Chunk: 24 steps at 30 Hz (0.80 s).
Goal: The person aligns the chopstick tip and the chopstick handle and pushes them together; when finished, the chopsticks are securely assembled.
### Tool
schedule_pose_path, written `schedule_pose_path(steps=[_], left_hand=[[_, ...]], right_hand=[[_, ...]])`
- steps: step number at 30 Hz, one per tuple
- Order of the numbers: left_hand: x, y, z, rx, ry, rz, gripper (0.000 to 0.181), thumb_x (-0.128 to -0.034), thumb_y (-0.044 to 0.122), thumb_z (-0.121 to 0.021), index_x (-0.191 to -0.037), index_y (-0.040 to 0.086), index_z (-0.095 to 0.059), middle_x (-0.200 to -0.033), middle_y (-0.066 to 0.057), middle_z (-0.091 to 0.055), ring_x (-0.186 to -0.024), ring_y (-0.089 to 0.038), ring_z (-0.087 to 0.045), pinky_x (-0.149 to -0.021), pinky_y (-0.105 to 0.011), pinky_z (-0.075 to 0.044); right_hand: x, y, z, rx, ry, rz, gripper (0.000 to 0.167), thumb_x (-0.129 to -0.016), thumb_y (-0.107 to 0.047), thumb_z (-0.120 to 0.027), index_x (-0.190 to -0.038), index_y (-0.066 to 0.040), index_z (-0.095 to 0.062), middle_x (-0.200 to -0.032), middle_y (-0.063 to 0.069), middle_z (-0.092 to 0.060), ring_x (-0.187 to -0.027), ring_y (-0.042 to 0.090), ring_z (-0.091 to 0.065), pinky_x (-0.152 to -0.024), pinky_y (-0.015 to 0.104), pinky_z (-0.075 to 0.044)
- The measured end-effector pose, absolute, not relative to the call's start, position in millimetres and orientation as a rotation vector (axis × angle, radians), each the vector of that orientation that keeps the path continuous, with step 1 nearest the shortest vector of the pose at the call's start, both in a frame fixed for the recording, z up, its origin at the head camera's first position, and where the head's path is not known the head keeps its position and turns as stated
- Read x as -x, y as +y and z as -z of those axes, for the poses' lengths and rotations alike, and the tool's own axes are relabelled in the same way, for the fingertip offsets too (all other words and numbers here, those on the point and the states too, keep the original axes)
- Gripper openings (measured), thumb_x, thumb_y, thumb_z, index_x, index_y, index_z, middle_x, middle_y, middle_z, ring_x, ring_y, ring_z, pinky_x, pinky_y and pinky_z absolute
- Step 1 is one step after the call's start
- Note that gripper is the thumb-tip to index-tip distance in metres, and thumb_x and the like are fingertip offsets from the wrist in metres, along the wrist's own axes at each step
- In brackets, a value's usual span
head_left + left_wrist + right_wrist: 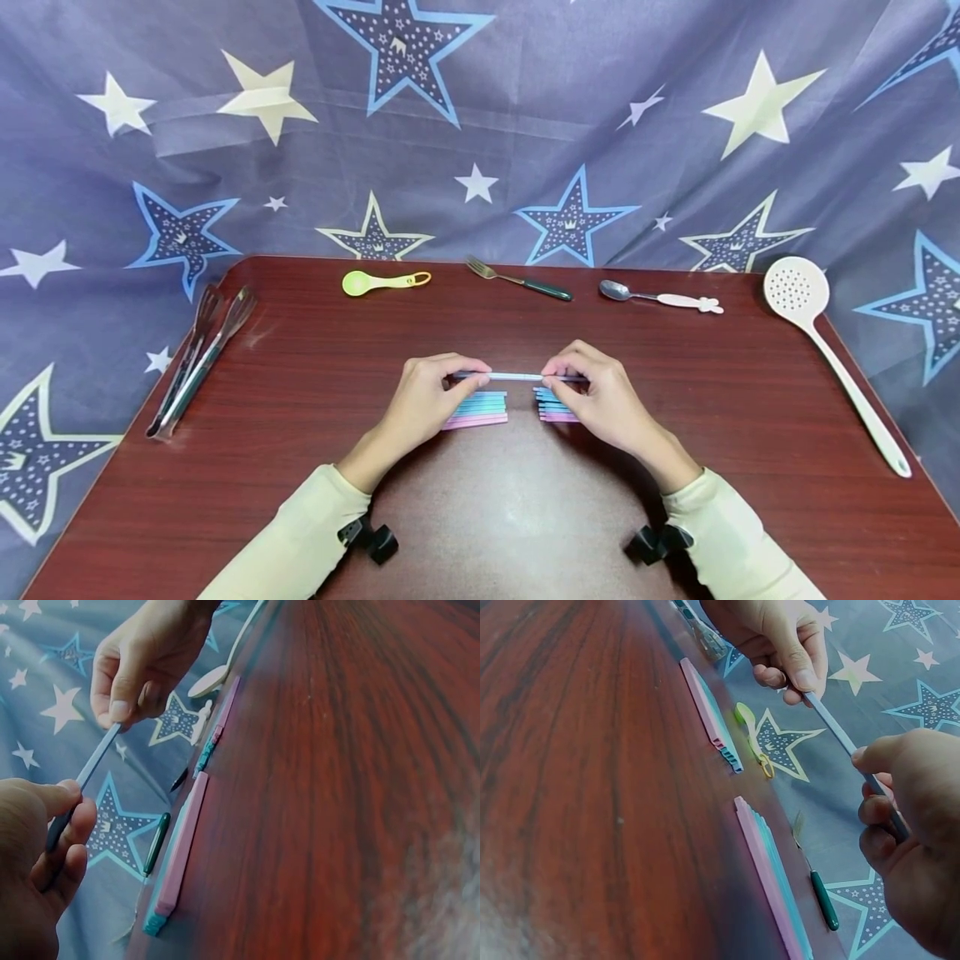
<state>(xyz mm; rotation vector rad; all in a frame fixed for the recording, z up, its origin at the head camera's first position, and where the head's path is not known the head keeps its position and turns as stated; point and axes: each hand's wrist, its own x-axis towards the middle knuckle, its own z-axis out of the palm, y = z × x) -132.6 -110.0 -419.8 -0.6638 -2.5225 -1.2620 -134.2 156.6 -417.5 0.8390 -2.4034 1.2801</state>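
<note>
A thin pale-blue stick (516,377) is held level between the two hands, above the table. My left hand (427,390) pinches its left part between thumb and fingers. The right part is pinched the same way by my right hand (606,398). Below lie two side-by-side rows of similar sticks in blue, teal and pink: the left row (483,407) by the left hand, the right row (553,408) by the right hand. A gap separates the rows. Both are partly hidden by the hands in the head view. Their pink sides (182,847) face the left wrist camera.
Along the back lie a green measuring spoon (362,283), a fork (525,284) and a spoon (663,297). Metal tongs (197,371) lie at the left edge, a white skimmer (813,321) at the right. A star-patterned cloth (510,150) hangs behind the brown table (510,517).
</note>
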Motion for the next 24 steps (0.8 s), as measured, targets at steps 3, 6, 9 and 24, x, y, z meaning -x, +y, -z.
schedule_pose_path(steps=[3,6,9,24], left_hand=[[132.8,-108.9,418.8,0.670,-2.520,1.257,0.006,-0.0921,0.021,-0.079,-0.097,0.020,-0.082,-0.089,0.007,-0.077,-0.064,-0.005,-0.051,-0.058,-0.020,-0.041],[132.7,-108.3,418.7,0.665,-2.520,1.258,0.006,-0.0917,0.021,-0.080,-0.097,0.020,-0.082,-0.090,0.007,-0.078,-0.066,-0.004,-0.054,-0.059,-0.020,-0.045],[132.1,-108.5,418.8,0.656,-2.520,1.270,0.006,-0.0915,0.021,-0.080,-0.097,0.021,-0.082,-0.091,0.006,-0.078,-0.067,-0.004,-0.057,-0.061,-0.020,-0.047],[153.7,-137.4,428.8,0.546,-2.502,1.296,0.008,-0.0926,0.016,-0.079,-0.100,0.016,-0.082,-0.089,0.003,-0.080,-0.072,-0.006,-0.073,-0.068,-0.022,-0.056]], right_hand=[[134.4,158.1,416.1,-0.835,-2.399,-1.281,0.013,-0.087,-0.001,-0.080,-0.093,-0.012,-0.077,-0.090,-0.004,-0.068,-0.079,0.010,-0.060,-0.069,0.018,-0.047],[135.4,160.0,415.4,-0.845,-2.392,-1.287,0.012,-0.088,-0.002,-0.080,-0.096,-0.011,-0.077,-0.092,-0.003,-0.070,-0.082,0.012,-0.064,-0.074,0.019,-0.050],[137.3,164.2,414.0,-0.850,-2.399,-1.290,0.014,-0.088,-0.003,-0.080,-0.100,-0.010,-0.077,-0.096,-0.001,-0.071,-0.083,0.011,-0.064,-0.074,0.017,-0.050],[145.0,199.4,407.6,-0.702,-2.458,-1.269,0.021,-0.087,-0.004,-0.081,-0.105,-0.013,-0.075,-0.099,0.001,-0.069,-0.079,0.014,-0.058,-0.064,0.026,-0.044]])
